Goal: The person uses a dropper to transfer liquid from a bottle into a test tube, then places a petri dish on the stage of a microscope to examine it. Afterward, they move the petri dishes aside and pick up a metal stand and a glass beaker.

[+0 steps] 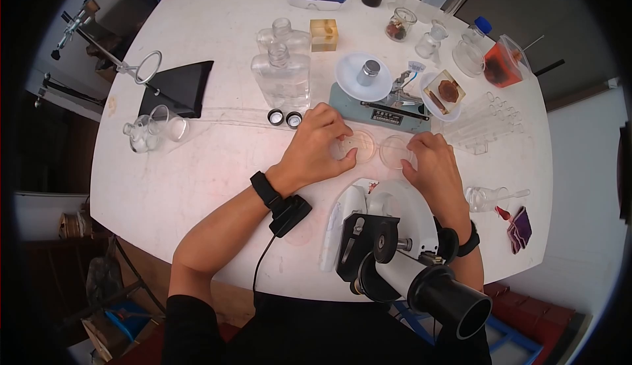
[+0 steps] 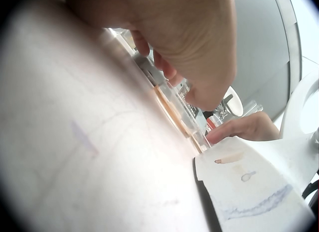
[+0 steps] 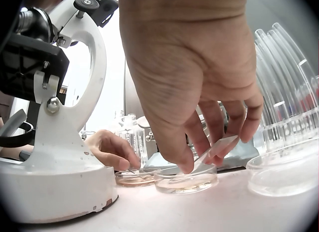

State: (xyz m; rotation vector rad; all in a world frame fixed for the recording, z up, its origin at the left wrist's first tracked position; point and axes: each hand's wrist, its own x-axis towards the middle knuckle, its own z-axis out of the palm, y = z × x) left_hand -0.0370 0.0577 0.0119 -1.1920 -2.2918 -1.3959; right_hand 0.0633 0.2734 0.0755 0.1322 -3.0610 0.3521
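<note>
Two clear petri dishes lie side by side on the white table, between the microscope and the balance. My left hand (image 1: 316, 144) has its thumb and forefinger about the near-left rim of the left petri dish (image 1: 364, 146), which looks pinkish-tan inside. At the right petri dish (image 1: 393, 152), my right hand (image 1: 434, 167) reaches down from the right, thumb in front and fingers behind. In the right wrist view it pinches a thin translucent piece (image 3: 222, 145), tilted over that dish; I cannot tell what the piece is. The left wrist view shows both dishes edge-on.
A white microscope (image 1: 382, 233) stands close in front, between my forearms. Behind the dishes is a blue-grey balance (image 1: 355, 109). Test tubes (image 1: 490, 124) stand in a rack at right. Two bottle caps (image 1: 284, 118) and clear bottles (image 1: 282, 78) stand behind my left hand.
</note>
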